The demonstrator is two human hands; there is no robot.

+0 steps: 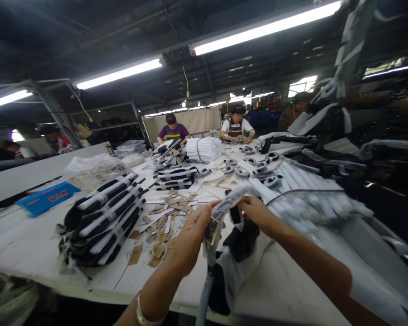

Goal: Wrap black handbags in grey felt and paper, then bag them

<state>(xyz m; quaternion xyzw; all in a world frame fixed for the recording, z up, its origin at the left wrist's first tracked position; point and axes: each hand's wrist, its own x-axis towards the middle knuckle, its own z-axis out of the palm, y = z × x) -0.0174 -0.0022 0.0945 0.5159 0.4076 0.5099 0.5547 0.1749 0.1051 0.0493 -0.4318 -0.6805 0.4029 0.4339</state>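
Both hands work above the bench's [20, 244] near edge. The left hand [187, 242] is clenched around a clear plastic sleeve [226, 203], right beside the belt buckle [211, 231] inside it. The right hand [258, 213] pinches the sleeve's upper end. Wrapped stacks [102, 219] towards the left edge look finished. Coiled belts [251, 167] towards the far edge seem unwrapped.

Pretty dim hall overall, the light comes from long fluorescent tubes [265, 28] high above the fingers [201, 217] and they blow out to pure white. Plastic sleeve [226, 204] between the fingers catches some sheen. White rolls [313, 194] just right of the fingers are motion-smeared, wide lens bends the far edges
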